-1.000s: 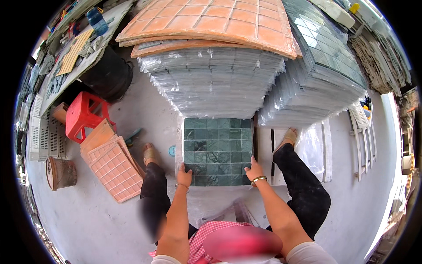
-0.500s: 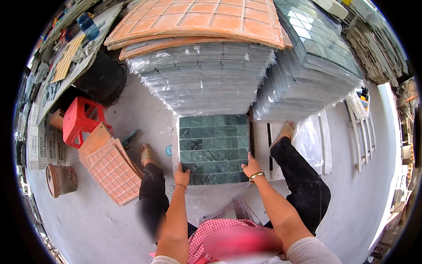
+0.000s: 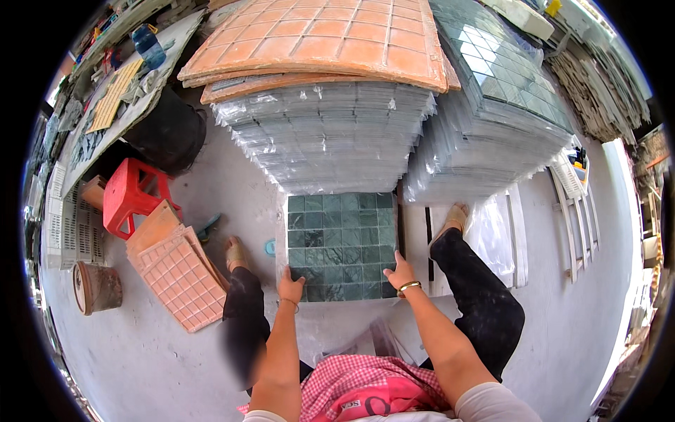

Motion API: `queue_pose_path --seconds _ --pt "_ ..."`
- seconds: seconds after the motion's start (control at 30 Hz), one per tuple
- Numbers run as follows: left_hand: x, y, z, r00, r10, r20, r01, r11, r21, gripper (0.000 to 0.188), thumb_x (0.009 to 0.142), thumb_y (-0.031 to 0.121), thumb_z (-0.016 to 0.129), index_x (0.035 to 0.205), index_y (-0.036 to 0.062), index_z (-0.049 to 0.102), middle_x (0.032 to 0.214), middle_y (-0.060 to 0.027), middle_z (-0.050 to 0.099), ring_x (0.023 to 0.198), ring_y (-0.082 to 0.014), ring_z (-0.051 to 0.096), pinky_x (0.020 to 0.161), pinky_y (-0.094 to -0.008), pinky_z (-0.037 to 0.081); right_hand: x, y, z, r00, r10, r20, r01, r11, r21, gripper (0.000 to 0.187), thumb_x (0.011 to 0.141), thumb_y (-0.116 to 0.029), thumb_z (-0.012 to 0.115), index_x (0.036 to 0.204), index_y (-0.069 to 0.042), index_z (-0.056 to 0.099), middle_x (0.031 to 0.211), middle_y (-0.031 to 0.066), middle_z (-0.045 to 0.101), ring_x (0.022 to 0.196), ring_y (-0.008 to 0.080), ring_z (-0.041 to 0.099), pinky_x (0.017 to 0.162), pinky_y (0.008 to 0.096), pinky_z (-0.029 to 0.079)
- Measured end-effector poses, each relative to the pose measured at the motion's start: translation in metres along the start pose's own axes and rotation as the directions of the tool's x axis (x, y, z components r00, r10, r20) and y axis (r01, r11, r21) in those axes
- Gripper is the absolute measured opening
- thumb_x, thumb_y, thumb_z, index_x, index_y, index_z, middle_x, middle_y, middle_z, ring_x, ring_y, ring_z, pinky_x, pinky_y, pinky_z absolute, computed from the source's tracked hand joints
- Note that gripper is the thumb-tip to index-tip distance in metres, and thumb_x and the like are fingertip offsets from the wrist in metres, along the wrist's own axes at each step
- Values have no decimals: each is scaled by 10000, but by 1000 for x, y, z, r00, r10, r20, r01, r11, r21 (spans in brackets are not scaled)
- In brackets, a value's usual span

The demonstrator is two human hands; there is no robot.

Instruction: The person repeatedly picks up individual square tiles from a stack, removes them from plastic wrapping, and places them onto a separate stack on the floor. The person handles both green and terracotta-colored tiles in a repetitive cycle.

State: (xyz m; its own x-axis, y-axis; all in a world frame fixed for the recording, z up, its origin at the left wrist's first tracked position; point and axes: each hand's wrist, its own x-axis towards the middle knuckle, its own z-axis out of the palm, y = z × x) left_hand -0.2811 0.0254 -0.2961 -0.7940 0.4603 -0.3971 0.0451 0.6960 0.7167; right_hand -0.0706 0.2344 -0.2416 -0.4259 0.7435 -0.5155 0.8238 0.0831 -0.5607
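Nearest, at the lower edge, a pink checked apron (image 3: 330, 373) covers the person's lap; its plain pink front, blurred over half a second ago, is now clear to see. Two bare forearms reach forward from it. The left hand (image 3: 290, 286) is at the near left corner of a block of dark green square tiles (image 3: 342, 238), thumb over the top, forefinger along the side. The right hand (image 3: 401, 269), a gold bangle (image 3: 410, 287) at its wrist, mirrors it at the right edge. Whether the other fingers curl beneath cannot be told.

The tiles lie low between the person's feet, their far edge right by the foot of a tall stack (image 3: 323, 144) wrapped in clear plastic. Compared with the earlier frame, tiles, hands and stack all sit slightly lower in view, which suggests the head tilted; the hands' place on the tiles looks the same, so the work seems to be at a brief pause.

To the left, ridged terracotta panels (image 3: 179, 278) lean near a red stool (image 3: 133, 197). Farther off, more orange panels (image 3: 316, 42) cap the stack, and a second stack (image 3: 478, 158) stands to its right.
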Motion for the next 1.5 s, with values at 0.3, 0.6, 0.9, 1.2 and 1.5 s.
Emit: queue_pose_path --seconds 0.3,0.6,0.9,1.2,1.5 --pt "-17 -12 -11 767 -578 278 611 527 -591 593 761 246 502 1243 14 245 1236 -154 318 1105 -331 333 893 -425 296 -28 7 18 653 706 275 -597 257 760 565 766 -305 543 1209 -38 317 1190 154 392 1075 321 396 876 471 326" --pt "-21 -6 -17 751 -482 450 598 209 -774 536 816 245 383 1277 77 167 1327 -168 120 1187 -357 208 918 -554 213 -23 14 19 708 542 453 -519 -36 854 592 785 -325 515 1262 -99 248 1292 120 275 1170 317 281 908 562 230" --pt "-4 -45 5 939 -341 -30 342 938 54 602 698 276 576 1162 -47 369 1172 -236 396 1037 -382 422 867 -379 344 -23 31 33 953 -9 -302 -5 999 -48 696 729 -374 550 1226 22 267 1143 235 422 1040 350 427 873 364 348" --pt "-16 1 -5 994 -113 -8 114 992 60 607 681 262 596 1144 -71 389 1098 -256 460 1052 -331 437 874 -332 344 2 -9 -45 992 114 49 -102 976 -191 561 723 -317 569 1118 43 395 1071 220 480 1017 338 450 851 373 378" --pt "-51 77 -53 943 328 60 -333 935 121 395 704 176 564 1042 -17 504 1007 -209 532 964 -303 507 823 -334 389 20 30 -250 995 -22 -101 -33 856 -516 391 729 -337 527 889 15 584 915 191 566 863 313 540 768 364 423"
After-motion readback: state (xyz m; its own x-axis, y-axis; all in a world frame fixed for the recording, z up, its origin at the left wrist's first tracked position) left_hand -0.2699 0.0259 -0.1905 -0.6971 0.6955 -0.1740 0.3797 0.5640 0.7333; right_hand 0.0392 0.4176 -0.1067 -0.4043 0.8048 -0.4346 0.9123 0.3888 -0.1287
